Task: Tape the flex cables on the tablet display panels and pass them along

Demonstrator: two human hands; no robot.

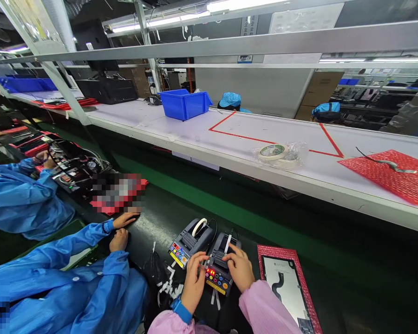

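Observation:
Two grey automatic tape dispensers with coloured buttons stand on the dark bench in front of me. My left hand has its fingers curled against the left side of the right-hand tape dispenser, whose red display is lit. On its other side, my right hand holds the upper edge with bent fingers, the index finger near the white tape. Just left is the second tape dispenser, with a white tape roll in it. Short white tape strips hang and lie by my left wrist.
Right of me, a flat screen panel lies on red bubble wrap. A shelf above holds a blue bin, tape rolls and a red bubble sheet. Co-workers in blue sleeves sit at left.

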